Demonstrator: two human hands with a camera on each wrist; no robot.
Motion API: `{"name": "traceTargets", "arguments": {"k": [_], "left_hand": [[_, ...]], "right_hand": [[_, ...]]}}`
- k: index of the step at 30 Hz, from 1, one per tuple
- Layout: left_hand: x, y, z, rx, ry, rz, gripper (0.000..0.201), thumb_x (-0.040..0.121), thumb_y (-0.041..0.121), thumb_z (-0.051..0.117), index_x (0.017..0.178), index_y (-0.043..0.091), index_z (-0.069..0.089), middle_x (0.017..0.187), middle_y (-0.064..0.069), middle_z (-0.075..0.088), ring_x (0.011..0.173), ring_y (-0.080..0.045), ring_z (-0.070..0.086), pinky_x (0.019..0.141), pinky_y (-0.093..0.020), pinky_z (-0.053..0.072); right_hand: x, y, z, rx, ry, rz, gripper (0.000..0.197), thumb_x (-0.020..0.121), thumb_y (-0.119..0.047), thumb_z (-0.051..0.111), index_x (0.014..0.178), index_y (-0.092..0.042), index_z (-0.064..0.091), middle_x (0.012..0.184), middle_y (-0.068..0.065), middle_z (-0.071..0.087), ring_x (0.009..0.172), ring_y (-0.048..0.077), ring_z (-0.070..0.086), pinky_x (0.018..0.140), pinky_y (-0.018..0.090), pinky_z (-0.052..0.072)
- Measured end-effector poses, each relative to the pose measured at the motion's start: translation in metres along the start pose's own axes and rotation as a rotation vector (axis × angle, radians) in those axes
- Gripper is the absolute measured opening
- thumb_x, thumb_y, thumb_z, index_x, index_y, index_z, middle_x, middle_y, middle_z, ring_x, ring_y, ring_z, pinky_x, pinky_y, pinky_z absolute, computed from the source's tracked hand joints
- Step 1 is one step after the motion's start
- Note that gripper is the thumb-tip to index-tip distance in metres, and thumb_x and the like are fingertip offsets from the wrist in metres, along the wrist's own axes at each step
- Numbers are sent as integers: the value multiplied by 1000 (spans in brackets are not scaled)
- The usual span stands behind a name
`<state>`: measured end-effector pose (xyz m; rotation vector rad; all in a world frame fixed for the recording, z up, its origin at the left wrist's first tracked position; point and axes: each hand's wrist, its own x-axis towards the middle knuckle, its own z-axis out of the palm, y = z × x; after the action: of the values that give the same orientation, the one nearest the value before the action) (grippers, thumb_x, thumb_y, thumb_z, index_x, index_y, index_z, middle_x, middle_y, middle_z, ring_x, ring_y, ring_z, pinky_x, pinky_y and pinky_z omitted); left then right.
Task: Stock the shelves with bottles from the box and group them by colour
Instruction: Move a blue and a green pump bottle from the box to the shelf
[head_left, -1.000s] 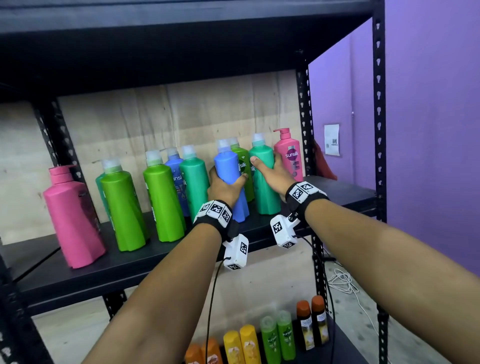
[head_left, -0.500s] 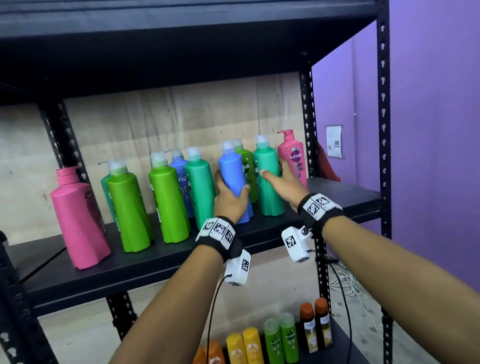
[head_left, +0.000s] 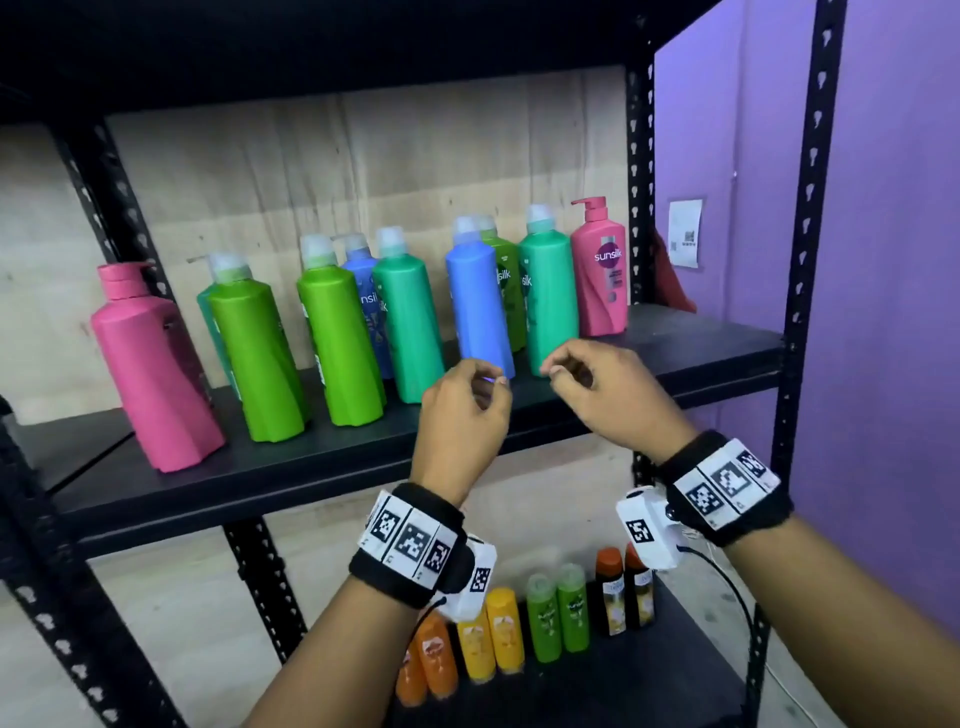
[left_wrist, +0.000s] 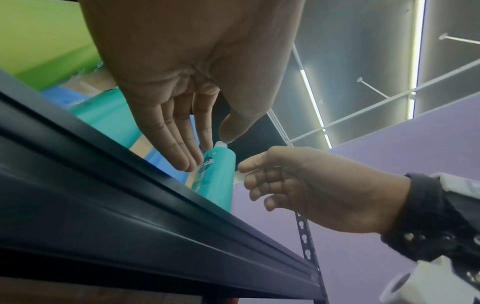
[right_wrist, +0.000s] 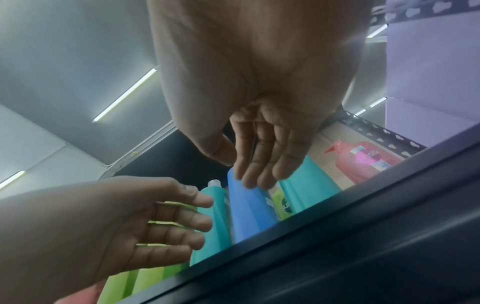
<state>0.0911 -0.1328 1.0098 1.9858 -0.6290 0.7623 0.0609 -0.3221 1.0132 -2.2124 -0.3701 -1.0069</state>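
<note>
With the blue bottle (head_left: 480, 301) standing near the front edge of the shelf (head_left: 332, 467), beside a teal bottle (head_left: 549, 301) toward the right end, the step looks like letting go — best done by drawing straight back without brushing either. Left hand (head_left: 462, 410) and right hand (head_left: 597, 384) hover just off the front edge, fingers loosely curled, holding nothing.

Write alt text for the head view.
Two empty hands, left hand and right hand, hover loosely curled before a black shelf of standing pink, green, teal and blue bottles, nearest the blue bottle. Smaller orange, yellow and green bottles stand below.
</note>
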Motion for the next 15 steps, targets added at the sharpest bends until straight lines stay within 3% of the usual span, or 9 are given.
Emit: {"name": "traceTargets", "arguments": {"k": [2, 5, 9, 13, 15], "left_hand": [[-15, -2, 0, 92, -38, 33, 11, 90, 19, 62, 98, 19, 70, 85, 5, 72, 81, -14, 67, 80, -32, 53], [-39, -7, 3, 258, -99, 64, 13, 92, 33, 58, 94, 24, 67, 82, 6, 71, 79, -19, 67, 70, -37, 54], [-75, -29, 19, 449, -283, 20, 25, 93, 46, 47, 95, 27, 63, 80, 6, 70, 82, -22, 66, 61, -32, 44], [-113, -63, 40, 518, -404, -64, 30, 95, 46, 46, 95, 23, 67, 94, 1, 71, 87, -28, 66, 67, -33, 49], [-132, -81, 50, 550, -479, -92, 34, 95, 44, 46, 91, 19, 68, 94, -6, 70, 87, -33, 66, 65, -33, 44]], "right_hand": [[-18, 1, -1, -64, -122, -21, 12, 91, -17, 62, 90, -22, 73, 89, -11, 71, 82, 2, 63, 76, 16, 46], [-43, 11, 8, -174, -294, -10, 13, 90, -23, 59, 91, -25, 72, 93, -10, 69, 88, 8, 62, 83, 25, 47], [-82, 34, 36, -285, -488, 62, 19, 91, -24, 53, 99, -22, 70, 101, -5, 69, 96, 15, 63, 89, 34, 50], [-118, 52, 61, -335, -639, 150, 25, 92, -26, 50, 103, -19, 72, 105, -2, 69, 100, 19, 64, 91, 35, 51], [-138, 58, 73, -342, -696, 187, 25, 92, -26, 50, 103, -20, 72, 106, -1, 69, 101, 20, 64, 89, 34, 51]]}}
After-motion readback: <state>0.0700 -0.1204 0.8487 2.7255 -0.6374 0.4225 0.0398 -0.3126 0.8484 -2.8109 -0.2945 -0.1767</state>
